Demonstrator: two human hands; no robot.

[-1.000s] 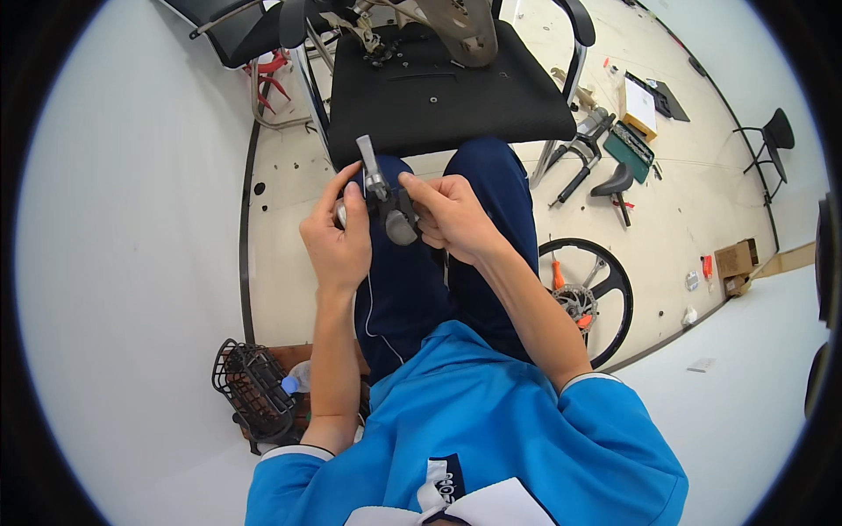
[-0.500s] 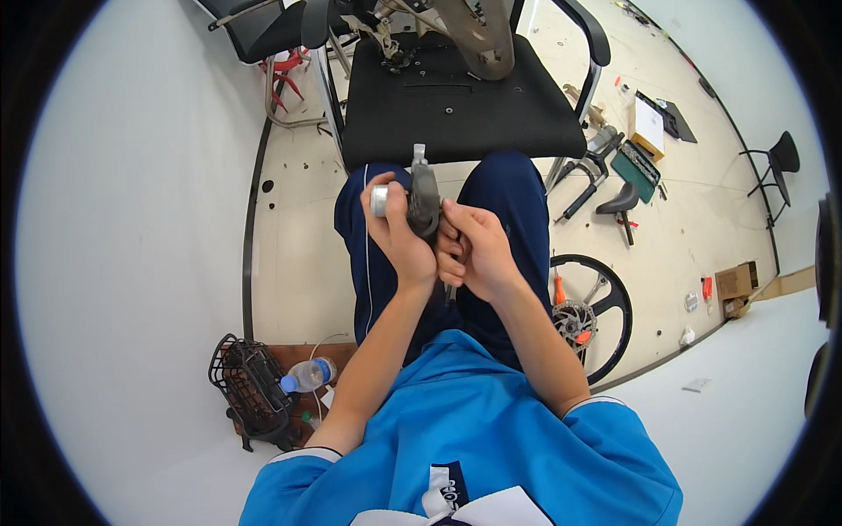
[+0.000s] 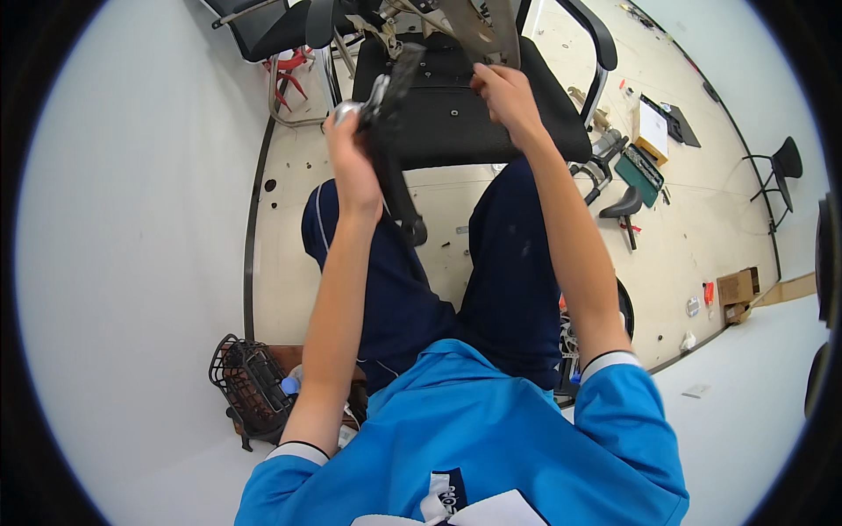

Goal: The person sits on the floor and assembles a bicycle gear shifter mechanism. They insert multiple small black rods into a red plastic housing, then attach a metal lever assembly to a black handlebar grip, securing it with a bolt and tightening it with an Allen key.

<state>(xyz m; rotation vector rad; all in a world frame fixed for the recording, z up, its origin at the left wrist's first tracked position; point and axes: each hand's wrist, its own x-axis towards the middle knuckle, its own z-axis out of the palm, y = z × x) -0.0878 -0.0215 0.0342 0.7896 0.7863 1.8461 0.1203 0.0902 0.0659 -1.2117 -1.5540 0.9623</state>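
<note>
My left hand (image 3: 352, 167) is closed round a long black bar-like part (image 3: 392, 167), possibly a bicycle handlebar. A silver rounded piece (image 3: 347, 110) sits at its side by my fingers, and its upper end is smeared by motion. The lower end hangs over my left thigh. My right hand (image 3: 509, 98) is lifted over the seat of a black armchair (image 3: 447, 136), fingers curled and pinched. What they hold, if anything, is too blurred to make out. Just behind its fingertips stands a grey-brown bicycle frame (image 3: 485, 35) on the chair.
On the floor at right lie a bicycle saddle (image 3: 621, 203), a green tool case (image 3: 638, 173), a fork (image 3: 603, 153) and a cardboard box (image 3: 737, 286). A black wire basket (image 3: 246, 373) stands at lower left. A white wall (image 3: 140, 219) runs along the left.
Both hands have moved forward and apart. My right hand has left the bar-like part and risen toward the frame; my left has carried that part up and left. My knees have shifted.
</note>
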